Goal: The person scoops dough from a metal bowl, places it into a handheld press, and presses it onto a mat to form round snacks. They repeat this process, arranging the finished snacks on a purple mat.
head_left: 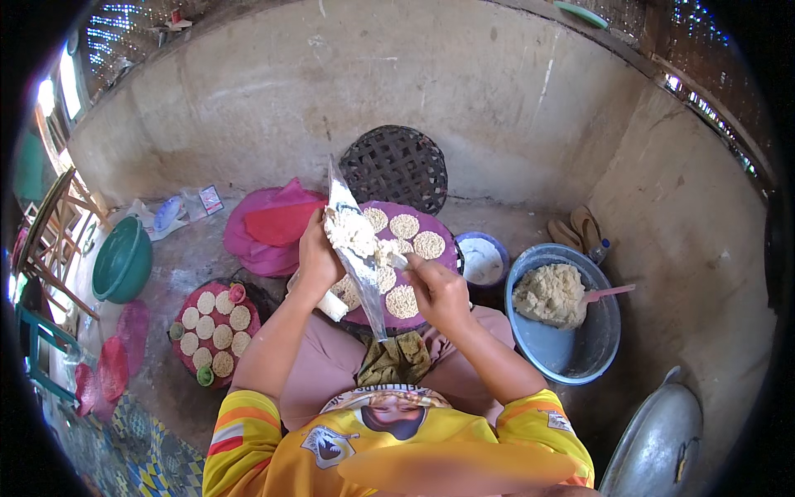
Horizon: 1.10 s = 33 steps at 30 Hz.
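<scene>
My left hand point(320, 258) is closed on a piece of clear plastic point(364, 286), a bag or a sheet, that stands tilted in front of me. A lump of pale dough point(352, 230) lies against the plastic. In my right hand point(439, 288) is a small scraper-like tool point(398, 261), partly hidden by the fingers, with dough at its tip touching the plastic. Beneath both hands, a round purple cloth-covered tray point(439, 225) carries several flat discs of squiggly dough strands point(403, 302). A white tube-shaped thing point(332, 306) shows below my left wrist.
To the right stand a grey-blue basin point(609, 335) holding a dough mound point(550, 296) and pink handle, and a bowl of white powder point(480, 261). Left are a smaller disc tray point(186, 311) and green basin point(122, 261). A black woven tray point(396, 166) leans against the wall.
</scene>
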{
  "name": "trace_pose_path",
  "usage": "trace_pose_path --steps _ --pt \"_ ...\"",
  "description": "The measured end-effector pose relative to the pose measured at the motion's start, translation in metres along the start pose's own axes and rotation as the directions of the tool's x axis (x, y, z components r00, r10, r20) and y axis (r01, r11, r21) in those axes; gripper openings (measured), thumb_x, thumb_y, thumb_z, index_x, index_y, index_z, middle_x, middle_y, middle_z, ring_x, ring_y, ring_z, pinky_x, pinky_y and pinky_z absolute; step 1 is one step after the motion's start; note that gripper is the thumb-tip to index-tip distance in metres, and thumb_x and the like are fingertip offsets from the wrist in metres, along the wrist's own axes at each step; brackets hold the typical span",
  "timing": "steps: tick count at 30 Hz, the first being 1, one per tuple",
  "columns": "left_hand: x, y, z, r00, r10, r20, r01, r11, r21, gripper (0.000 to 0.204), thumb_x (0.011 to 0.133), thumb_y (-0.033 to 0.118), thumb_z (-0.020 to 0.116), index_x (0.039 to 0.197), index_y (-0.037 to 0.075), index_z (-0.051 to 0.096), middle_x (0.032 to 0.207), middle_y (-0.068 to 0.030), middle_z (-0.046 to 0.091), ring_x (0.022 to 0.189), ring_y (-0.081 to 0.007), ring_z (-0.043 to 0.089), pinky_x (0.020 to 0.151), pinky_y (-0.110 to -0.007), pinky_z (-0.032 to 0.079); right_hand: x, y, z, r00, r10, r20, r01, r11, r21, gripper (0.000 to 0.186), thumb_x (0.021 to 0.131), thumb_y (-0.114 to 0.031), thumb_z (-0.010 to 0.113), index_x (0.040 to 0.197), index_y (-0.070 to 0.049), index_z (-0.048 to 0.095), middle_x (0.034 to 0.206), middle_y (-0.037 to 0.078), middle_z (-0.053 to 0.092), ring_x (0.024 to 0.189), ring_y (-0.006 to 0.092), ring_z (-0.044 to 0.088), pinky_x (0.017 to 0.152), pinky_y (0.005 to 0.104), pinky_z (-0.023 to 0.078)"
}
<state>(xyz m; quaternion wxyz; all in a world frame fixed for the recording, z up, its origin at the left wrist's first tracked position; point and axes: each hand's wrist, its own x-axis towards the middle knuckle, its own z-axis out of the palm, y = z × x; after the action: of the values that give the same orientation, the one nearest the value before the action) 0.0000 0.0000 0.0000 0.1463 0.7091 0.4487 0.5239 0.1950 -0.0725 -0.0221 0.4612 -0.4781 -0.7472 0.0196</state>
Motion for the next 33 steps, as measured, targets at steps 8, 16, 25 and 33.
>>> trace_pose_path --steps 8,16,25,33 --pt "0.018 -0.028 0.005 0.837 -0.229 0.497 0.488 0.723 -0.489 0.034 0.090 0.024 0.034 0.105 -0.001 0.052 0.098 -0.0091 0.058 0.085 -0.0193 0.056 0.076 -0.035 0.046 -0.007 0.045 -0.016 0.869 0.448 0.211 -0.494 0.755 0.430 0.019 0.076 -0.016 0.062 0.092 -0.004 0.063 0.076 0.015 0.063 0.067 0.0248 0.062 0.058 0.0302 0.048" --pt "0.011 -0.009 0.018 0.668 -0.370 0.646 0.744 0.353 -0.567 0.046 0.090 0.034 0.028 0.115 -0.001 0.046 0.108 -0.0118 0.053 0.097 -0.0200 0.052 0.084 -0.034 0.042 -0.016 0.035 -0.008 0.996 0.080 -0.046 -0.074 0.990 0.122 0.018 0.076 -0.017 0.061 0.090 -0.005 0.060 0.074 0.015 0.061 0.065 0.0290 0.060 0.055 0.0353 0.048" --pt "0.011 0.004 -0.006 0.904 -0.241 0.352 0.408 0.733 -0.544 0.046 0.071 0.016 0.064 0.110 0.001 0.046 0.100 -0.0081 0.055 0.089 -0.0180 0.055 0.078 -0.030 0.047 -0.016 0.069 -0.109 0.828 0.347 0.441 -0.465 0.865 0.192 0.019 0.077 -0.012 0.062 0.093 -0.002 0.064 0.069 0.006 0.064 0.058 0.0083 0.056 0.052 0.0226 0.044" --pt "0.025 0.052 -0.049 0.784 0.124 0.609 0.486 0.489 -0.725 0.043 0.053 0.034 0.073 0.076 0.003 0.053 0.073 -0.0049 0.042 0.067 -0.0177 0.048 0.066 -0.030 0.037 -0.037 0.231 -0.209 0.678 0.732 0.070 -0.137 0.220 -0.966 0.015 0.069 -0.015 0.055 0.075 -0.009 0.067 0.078 0.010 0.064 0.073 0.0241 0.063 0.059 0.0370 0.049"
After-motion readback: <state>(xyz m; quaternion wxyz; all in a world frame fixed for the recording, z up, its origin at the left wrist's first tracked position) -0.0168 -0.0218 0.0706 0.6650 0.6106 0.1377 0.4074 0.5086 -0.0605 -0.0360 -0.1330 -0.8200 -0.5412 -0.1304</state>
